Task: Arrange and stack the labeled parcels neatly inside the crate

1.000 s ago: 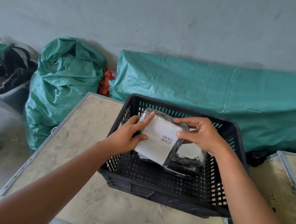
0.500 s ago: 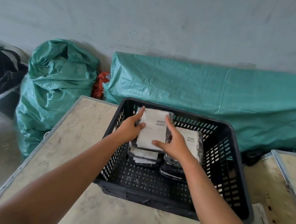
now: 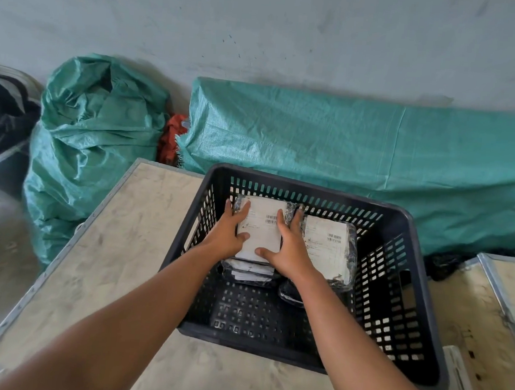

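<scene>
In the far left corner of the black slotted crate (image 3: 407,299), the left hand (image 3: 227,234) lies flat with fingers spread along the left edge of the top labeled parcel (image 3: 261,225), close against the crate wall. The right hand (image 3: 289,245) presses the parcel's right side the same way, palm down, thumb on its near edge; neither hand grips it. Below it sits a stack of wrapped parcels (image 3: 251,270), their near edges stepped out unevenly. Just to the right lies a second labeled parcel (image 3: 329,245) on its own pile. I'd worry the slick plastic wrap lets the top one slide toward the near side once the hands lift, or the leaning stack tips into its neighbour.
</scene>
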`<state>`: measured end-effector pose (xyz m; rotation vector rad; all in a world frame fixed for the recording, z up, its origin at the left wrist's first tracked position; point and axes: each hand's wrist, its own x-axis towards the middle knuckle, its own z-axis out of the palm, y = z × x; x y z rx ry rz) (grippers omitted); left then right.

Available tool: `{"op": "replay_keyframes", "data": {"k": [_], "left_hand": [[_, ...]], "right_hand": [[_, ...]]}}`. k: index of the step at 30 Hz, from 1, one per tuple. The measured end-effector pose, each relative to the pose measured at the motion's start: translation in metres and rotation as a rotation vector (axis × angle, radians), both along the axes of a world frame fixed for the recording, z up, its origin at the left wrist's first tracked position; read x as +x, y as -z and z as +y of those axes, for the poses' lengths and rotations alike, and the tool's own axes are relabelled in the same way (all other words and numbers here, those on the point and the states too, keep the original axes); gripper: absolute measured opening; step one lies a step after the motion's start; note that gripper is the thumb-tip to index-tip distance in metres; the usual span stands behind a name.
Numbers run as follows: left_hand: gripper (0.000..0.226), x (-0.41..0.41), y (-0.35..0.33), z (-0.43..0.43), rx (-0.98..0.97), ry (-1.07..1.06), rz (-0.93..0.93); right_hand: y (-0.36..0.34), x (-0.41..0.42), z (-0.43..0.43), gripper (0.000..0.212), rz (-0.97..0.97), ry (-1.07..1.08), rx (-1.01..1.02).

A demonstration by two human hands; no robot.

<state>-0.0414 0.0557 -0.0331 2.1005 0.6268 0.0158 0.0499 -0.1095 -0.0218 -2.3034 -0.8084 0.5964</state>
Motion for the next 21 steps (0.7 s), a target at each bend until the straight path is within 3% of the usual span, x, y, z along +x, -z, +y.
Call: {"op": "replay_keyframes", "data": {"k": [8,13,21], "left_hand": [[0.092,-0.005,0.006,0.002,0.16,0.274,0.194],[0.088,0.002,0.005,0.011,0.109,0.324,0.227],[0.09,0.003,-0.009,0.011,0.132,0.302,0.213]], "right_hand": [[0.006,0.0,-0.002,0.108,-0.097,-0.067,-0.076],[0.005,0.006,0.003,0.104,-0.085,-0.135,-0.217],[-0.011,0.009,0.009,0.1,-0.042,-0.054,-0.206]]}}
